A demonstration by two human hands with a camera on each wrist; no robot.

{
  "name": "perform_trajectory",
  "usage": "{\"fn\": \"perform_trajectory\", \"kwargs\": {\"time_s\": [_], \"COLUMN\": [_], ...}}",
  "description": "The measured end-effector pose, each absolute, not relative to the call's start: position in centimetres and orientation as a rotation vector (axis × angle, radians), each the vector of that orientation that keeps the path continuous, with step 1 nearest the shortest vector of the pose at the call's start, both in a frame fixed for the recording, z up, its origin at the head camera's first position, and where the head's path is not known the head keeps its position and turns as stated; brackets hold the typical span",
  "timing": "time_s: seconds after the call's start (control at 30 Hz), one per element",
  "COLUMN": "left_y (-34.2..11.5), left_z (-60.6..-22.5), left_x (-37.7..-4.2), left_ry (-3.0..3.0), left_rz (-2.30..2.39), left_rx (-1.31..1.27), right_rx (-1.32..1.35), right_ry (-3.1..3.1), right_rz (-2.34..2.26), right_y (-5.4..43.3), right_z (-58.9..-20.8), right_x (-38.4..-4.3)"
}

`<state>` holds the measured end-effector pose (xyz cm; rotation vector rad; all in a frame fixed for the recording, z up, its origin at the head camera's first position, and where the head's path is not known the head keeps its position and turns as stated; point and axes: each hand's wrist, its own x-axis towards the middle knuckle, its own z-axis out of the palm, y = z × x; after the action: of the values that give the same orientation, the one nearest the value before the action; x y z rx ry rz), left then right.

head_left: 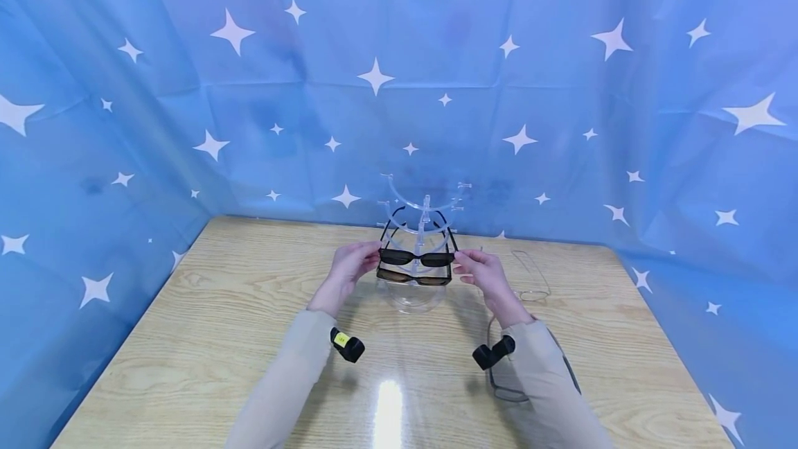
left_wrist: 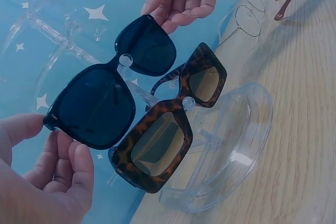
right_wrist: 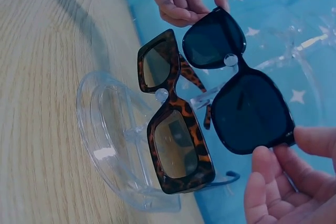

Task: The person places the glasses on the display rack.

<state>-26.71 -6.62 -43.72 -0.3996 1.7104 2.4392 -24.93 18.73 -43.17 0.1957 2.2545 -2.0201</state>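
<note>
The left hand and right hand each pinch one outer end of the black-framed, dark-lensed sunglasses in a thumb-and-finger grip, the bridge at a round-ended peg of the clear plastic tiered stand. Brown tortoiseshell rectangular sunglasses sit just below. Thin wire-rimmed eyeglasses lie on the light wood-grain table, right of the stand.

Left hand and right hand face each other, apart, about level. Each pinching: thumb opposed to index fingertip, remaining fingers curled in beside it. Left forearm, right forearm angle back and outward from the hands; both sleeved, wrists bare.
</note>
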Motion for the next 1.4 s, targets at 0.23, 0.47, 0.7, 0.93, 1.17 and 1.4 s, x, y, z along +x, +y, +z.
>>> {"fn": "perform_trajectory", "kwargs": {"time_s": [0.23,0.47,0.7,0.93,1.17,1.4], "left_y": [-6.7,-6.5,-6.7,-7.3,-7.8,-7.8], "left_z": [-43.9,-44.0,-44.1,-44.4,-44.2,-44.6], "left_x": [-26.9,-26.9,-26.8,-26.2,-25.1,-24.2], "left_ry": [1.696,1.695,1.721,1.789,1.802,1.781], "left_rz": [2.454,2.454,2.444,2.389,2.34,2.345], "left_rx": [-0.403,-0.419,-0.407,-0.354,-0.313,-0.28], "right_rx": [0.21,0.223,0.214,0.216,0.166,0.13], "right_ry": [2.253,2.251,2.245,2.243,2.231,2.221], "right_rz": [-2.009,-1.987,-2.002,-2.021,-2.009,-2.011], "right_y": [18.7,18.7,18.7,19.0,19.6,19.7], "right_z": [-43.4,-43.6,-43.5,-43.4,-43.2,-43.0], "right_x": [-25.1,-25.1,-24.8,-24.0,-22.6,-21.3]}}
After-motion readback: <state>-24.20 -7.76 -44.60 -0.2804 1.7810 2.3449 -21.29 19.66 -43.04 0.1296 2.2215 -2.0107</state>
